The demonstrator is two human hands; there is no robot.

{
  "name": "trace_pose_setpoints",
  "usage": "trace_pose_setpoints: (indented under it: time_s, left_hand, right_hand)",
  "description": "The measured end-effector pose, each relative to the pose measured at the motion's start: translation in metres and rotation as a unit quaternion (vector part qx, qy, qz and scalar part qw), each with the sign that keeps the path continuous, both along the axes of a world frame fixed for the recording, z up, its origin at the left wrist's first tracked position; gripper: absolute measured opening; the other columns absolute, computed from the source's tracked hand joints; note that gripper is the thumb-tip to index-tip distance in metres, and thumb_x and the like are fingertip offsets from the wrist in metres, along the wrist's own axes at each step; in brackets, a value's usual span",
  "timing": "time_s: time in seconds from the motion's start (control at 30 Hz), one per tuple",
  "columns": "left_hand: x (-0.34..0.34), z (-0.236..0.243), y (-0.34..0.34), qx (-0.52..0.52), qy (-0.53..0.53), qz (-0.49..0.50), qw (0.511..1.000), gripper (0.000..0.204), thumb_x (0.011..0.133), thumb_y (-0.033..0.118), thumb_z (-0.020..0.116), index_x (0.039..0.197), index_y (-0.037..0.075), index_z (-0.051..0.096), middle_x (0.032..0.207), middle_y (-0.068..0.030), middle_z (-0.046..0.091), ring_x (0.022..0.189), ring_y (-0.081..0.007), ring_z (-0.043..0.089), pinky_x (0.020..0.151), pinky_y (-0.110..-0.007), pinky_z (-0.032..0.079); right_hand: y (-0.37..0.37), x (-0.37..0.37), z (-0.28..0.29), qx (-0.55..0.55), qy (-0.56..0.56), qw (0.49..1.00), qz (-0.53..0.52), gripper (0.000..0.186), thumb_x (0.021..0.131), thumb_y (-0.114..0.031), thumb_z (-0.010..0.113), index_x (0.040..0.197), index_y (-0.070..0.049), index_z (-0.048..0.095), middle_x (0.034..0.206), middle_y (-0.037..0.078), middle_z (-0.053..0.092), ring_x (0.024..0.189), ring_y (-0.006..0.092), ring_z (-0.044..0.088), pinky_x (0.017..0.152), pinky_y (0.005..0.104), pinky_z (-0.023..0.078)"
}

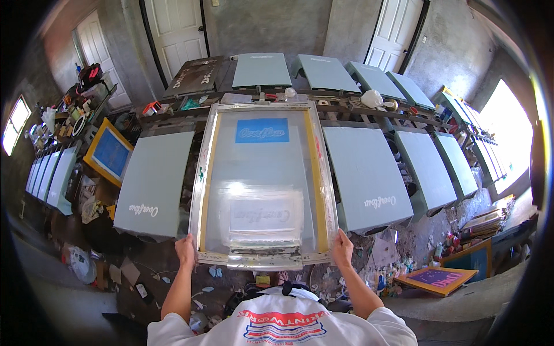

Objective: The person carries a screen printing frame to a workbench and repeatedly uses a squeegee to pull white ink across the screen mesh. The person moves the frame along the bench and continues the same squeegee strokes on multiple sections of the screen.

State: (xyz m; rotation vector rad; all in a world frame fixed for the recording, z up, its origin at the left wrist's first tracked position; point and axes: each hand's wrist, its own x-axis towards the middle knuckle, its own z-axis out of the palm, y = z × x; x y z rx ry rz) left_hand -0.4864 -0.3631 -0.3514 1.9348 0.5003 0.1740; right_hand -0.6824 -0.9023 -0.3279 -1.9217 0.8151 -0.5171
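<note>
A screen-printing frame (203, 173) with metal rails and yellow tape along its inner sides is held level in front of me. My left hand (186, 251) is closed around its near left corner, and my right hand (343, 249) grips the near right corner. Its mesh has a blue stencil patch (262, 131) with script lettering at the far end. Nearer to me is a whitish rectangle (265, 214) with similar lettering. A pale board shows through the mesh below. Beside the frame lie a pale grey-green board (156, 173) on the left and another board (369, 167) on the right, both bearing white lettering.
More pale boards (262, 70) and a dark brown board (195, 75) line the far side of the rack. A yellow-edged screen (108, 150) leans at left; a purple-faced screen (438, 278) lies low at right. Scraps litter the floor (161, 275).
</note>
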Motion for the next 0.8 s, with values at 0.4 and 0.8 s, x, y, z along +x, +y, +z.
trace_pose_setpoints:
  time_s: [0.4,0.8]
  left_hand:
    - [-0.023,0.034,-0.11,0.006,-0.01,-0.1,0.995,0.042,0.101,0.023,0.065,0.071,-0.006,0.061,0.064,0.0014,0.051,0.063,-0.0103,0.042,0.057,-0.036,0.035]
    - [-0.091,-0.012,-0.399,-0.017,-0.035,-0.107,0.993,0.043,0.1,0.023,0.063,0.072,-0.009,0.056,0.061,-0.0055,0.05,0.065,-0.0129,0.043,0.06,-0.04,0.037]
  right_hand:
    - [-0.087,-0.046,0.013,-0.028,0.0,0.998,-0.063,0.034,0.101,-0.014,0.059,0.131,0.0,0.068,0.108,0.027,0.075,0.102,0.0276,0.075,0.087,0.0356,0.054]
    - [-0.387,-0.098,-0.025,-0.074,0.011,0.995,-0.071,0.034,0.098,-0.014,0.062,0.127,0.001,0.069,0.092,0.023,0.074,0.082,0.0198,0.071,0.077,0.0342,0.053]
